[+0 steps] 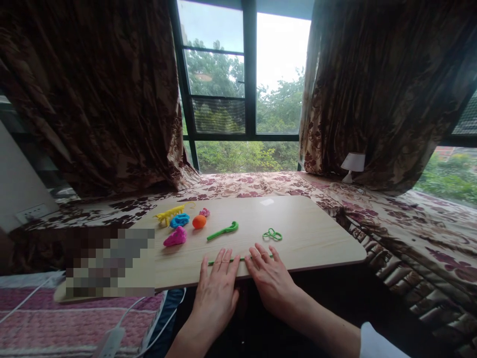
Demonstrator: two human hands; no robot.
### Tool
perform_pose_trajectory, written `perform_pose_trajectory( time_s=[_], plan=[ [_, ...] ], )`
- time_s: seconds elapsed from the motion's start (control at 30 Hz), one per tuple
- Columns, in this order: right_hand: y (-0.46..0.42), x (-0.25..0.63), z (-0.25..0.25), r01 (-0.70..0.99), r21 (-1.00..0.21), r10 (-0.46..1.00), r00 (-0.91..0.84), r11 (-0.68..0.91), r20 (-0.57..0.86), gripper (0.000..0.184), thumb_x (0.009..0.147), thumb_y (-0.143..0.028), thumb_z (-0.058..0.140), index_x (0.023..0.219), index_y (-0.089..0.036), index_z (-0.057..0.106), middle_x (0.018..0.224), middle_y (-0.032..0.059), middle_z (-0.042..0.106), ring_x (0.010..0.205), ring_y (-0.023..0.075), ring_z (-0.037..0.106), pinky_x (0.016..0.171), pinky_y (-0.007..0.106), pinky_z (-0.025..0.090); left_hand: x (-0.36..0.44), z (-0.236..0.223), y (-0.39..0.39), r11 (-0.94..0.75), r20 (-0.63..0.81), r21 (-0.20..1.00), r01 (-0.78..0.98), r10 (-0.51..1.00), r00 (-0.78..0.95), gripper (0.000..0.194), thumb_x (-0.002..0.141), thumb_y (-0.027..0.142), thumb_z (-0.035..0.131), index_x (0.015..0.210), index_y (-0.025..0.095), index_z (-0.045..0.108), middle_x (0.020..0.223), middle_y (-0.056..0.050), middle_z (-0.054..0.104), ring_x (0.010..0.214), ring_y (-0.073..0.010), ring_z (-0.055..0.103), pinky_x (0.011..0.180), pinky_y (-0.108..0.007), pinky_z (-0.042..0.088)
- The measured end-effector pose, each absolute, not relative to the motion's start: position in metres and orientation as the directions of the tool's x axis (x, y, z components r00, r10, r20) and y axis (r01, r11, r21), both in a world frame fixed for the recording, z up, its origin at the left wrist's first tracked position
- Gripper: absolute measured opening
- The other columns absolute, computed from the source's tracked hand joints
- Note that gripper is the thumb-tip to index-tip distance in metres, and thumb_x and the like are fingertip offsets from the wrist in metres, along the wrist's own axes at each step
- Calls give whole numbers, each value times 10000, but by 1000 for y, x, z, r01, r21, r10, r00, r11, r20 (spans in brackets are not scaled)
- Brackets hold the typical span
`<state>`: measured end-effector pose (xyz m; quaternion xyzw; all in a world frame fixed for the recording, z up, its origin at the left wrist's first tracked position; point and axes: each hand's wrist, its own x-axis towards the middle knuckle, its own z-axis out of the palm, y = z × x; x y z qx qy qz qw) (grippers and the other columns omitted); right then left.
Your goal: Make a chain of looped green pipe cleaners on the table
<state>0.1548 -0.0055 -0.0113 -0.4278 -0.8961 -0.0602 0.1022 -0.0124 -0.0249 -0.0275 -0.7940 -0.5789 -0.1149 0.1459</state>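
Both hands lie palm down at the near edge of the wooden board [316, 248], over a thin green clay strand [241, 259]. The fingers of my left hand [219, 278] are stretched flat across the strand's left part. My right hand [270, 276] rests the same way on its right part, fingers slightly spread. The strand shows between the hands; the rest is partly hidden under the fingers. Beyond them lie a green clay stick with a curled end [222, 231] and a looped green clay piece [273, 234].
At the board's left are a yellow clay shape [170, 216], a blue clay lump [180, 221], a magenta lump [175, 236], an orange ball [199, 222] and a small pink piece [204, 212]. A power strip [110, 342] with cables sits lower left; a lamp [352, 165] stands right.
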Motion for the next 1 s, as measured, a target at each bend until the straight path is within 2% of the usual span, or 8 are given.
perform_pose_trajectory(
  time_s=[0.1, 0.23, 0.37, 0.47, 0.6, 0.73, 0.9, 1.0],
  plan=[
    [-7, 155, -13, 775, 16, 751, -617, 632, 234, 573, 799, -254, 394, 1345, -116, 291, 1408, 136, 282, 1316, 268, 131, 1047, 460, 84, -12, -29, -24, -275, 358, -96, 957, 887, 291, 601, 727, 187, 435, 1319, 238, 350, 1410, -60, 328, 1323, -237, 193, 1064, -487, 62],
    [-3, 162, -11, 781, 19, 762, -614, 624, 207, 720, 701, -237, 471, 1367, -103, 234, 1422, 138, 249, 1312, 283, 132, 1043, 463, 87, -12, -29, -22, -258, 374, -82, 963, 888, 270, 608, 720, 188, 440, 1320, 226, 349, 1410, -65, 326, 1325, -237, 187, 1066, -482, 63],
    [-3, 186, -9, 841, 39, 812, -531, 539, 241, 791, 638, -193, 478, 1378, -128, 206, 1439, 119, 208, 1314, 282, 106, 1036, 466, 85, -11, -27, -25, -268, 395, -73, 960, 876, 275, 619, 733, 218, 448, 1337, 226, 314, 1424, -60, 298, 1334, -225, 156, 1071, -467, 65],
    [-2, 199, -6, 867, 54, 839, -493, 495, 230, 768, 616, -181, 480, 1353, -147, 265, 1437, 116, 209, 1311, 291, 104, 1025, 479, 96, -5, -25, -26, -276, 404, -71, 959, 871, 281, 617, 741, 225, 448, 1340, 229, 302, 1434, -59, 277, 1336, -224, 147, 1073, -465, 56],
    [1, 194, -5, 846, 47, 824, -530, 532, 200, 723, 626, -192, 491, 1325, -184, 305, 1432, 113, 208, 1306, 294, 116, 1012, 490, 117, 6, -24, -22, -305, 380, -62, 950, 873, 305, 630, 725, 217, 449, 1338, 236, 305, 1427, -62, 293, 1331, -237, 160, 1065, -479, 66],
    [-2, 186, -8, 828, 44, 813, -558, 559, 166, 687, 658, -227, 502, 1316, -172, 312, 1407, 136, 249, 1304, 300, 120, 1012, 494, 118, 10, -27, -21, -313, 354, -57, 948, 881, 312, 630, 706, 182, 438, 1324, 248, 331, 1414, -62, 318, 1323, -242, 187, 1057, -493, 68],
    [-4, 182, -6, 812, 78, 787, -580, 578, 209, 543, 765, -237, 422, 1299, -159, 358, 1403, 132, 275, 1317, 283, 99, 1035, 478, 76, 11, -26, -23, -334, 338, -47, 942, 882, 329, 623, 707, 182, 428, 1320, 255, 341, 1409, -59, 330, 1318, -245, 200, 1052, -503, 56],
    [-2, 178, -5, 812, 90, 787, -581, 576, 207, 569, 750, -262, 449, 1294, -117, 369, 1389, 157, 298, 1307, 306, 132, 1037, 484, 78, 12, -25, -21, -320, 328, -36, 947, 891, 314, 631, 681, 172, 442, 1305, 238, 374, 1402, -67, 341, 1316, -254, 201, 1050, -510, 53]
  ],
)
